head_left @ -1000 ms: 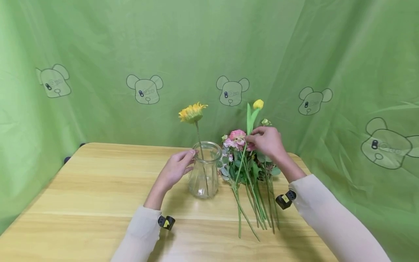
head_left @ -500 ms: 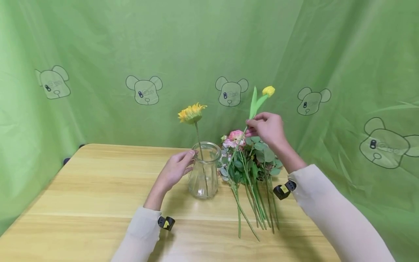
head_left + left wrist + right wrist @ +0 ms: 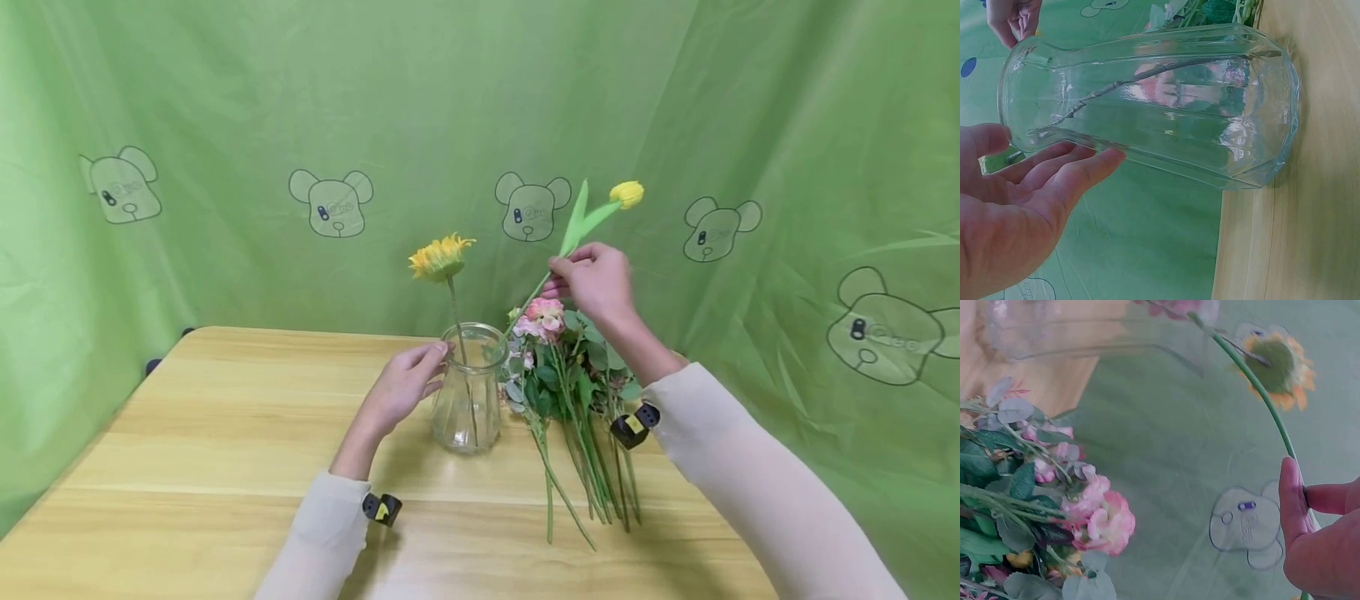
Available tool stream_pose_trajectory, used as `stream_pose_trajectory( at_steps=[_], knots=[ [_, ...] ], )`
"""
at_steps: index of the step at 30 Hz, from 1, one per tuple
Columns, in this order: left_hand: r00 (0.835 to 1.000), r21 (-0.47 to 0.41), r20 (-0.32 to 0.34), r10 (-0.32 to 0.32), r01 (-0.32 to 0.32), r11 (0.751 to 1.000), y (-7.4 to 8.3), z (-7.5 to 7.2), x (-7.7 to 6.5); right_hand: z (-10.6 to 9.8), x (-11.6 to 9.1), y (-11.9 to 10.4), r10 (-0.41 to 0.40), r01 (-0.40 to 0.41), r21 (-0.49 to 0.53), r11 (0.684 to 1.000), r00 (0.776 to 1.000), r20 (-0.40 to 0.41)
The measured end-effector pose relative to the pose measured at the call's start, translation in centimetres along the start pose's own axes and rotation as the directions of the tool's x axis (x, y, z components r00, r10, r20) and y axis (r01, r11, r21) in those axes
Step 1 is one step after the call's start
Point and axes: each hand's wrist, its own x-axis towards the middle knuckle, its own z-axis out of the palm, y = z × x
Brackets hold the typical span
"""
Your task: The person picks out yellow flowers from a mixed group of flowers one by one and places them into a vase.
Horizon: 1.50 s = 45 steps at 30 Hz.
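My right hand (image 3: 596, 279) pinches the green stem of a yellow tulip (image 3: 626, 194) between thumb and fingers. The stem slants down to the left, its lower end at the mouth of the glass vase (image 3: 467, 408); whether it is inside cannot be told. The vase stands upright on the table. My left hand (image 3: 405, 383) rests its fairly straight fingers against the vase's left side near the rim, as the left wrist view shows at the neck (image 3: 1054, 134). A yellow sunflower (image 3: 441, 258) leans in the vase, its thin dark stem reaching down inside the glass.
Right of the vase lies a bunch of artificial flowers with pink blooms (image 3: 543, 318), green leaves and several long stems (image 3: 592, 467) pointing toward the front. The wooden table (image 3: 225, 433) carries everything. A green curtain (image 3: 420, 100) with bear-head prints hangs behind and at both sides.
My right hand has lifted the tulip up out of the bunch and tilted it, then moved left, bringing the stem's lower end to the vase mouth. The left hand has stayed on the vase.
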Motion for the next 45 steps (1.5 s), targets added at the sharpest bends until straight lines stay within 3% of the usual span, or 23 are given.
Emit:
stream_pose_trajectory(
  at_steps=[10, 18, 23, 38, 45],
  knots=[
    [1.000, -0.025, 0.017, 0.007, -0.006, 1.000, 0.2, 0.0, 0.0, 2.7, -1.5, 0.2, -0.051, 0.064, -0.122, 0.991, 0.993, 0.108],
    [1.000, -0.014, 0.016, 0.006, -0.005, 1.000, 0.4, 0.0, 0.0, 4.6, -3.0, 0.0, -0.146, 0.202, -0.305, 0.931, 0.970, 0.195],
    [1.000, -0.009, 0.013, 0.006, -0.006, 1.000, 0.3, 0.0, 0.0, 5.6, -3.7, 0.4, -0.172, 0.240, -0.349, 0.906, 0.961, 0.215],
    [1.000, -0.029, 0.025, -0.003, 0.004, 1.000, 0.1, 0.0, 0.0, 7.5, -4.6, 1.3, -0.161, 0.275, -0.431, 0.859, 0.945, 0.284],
    [0.999, -0.010, 0.031, -0.015, 0.015, 1.000, 0.7, -0.1, -0.1, 8.2, -4.8, 1.5, -0.159, 0.296, -0.499, 0.814, 0.941, 0.299]
  ],
)
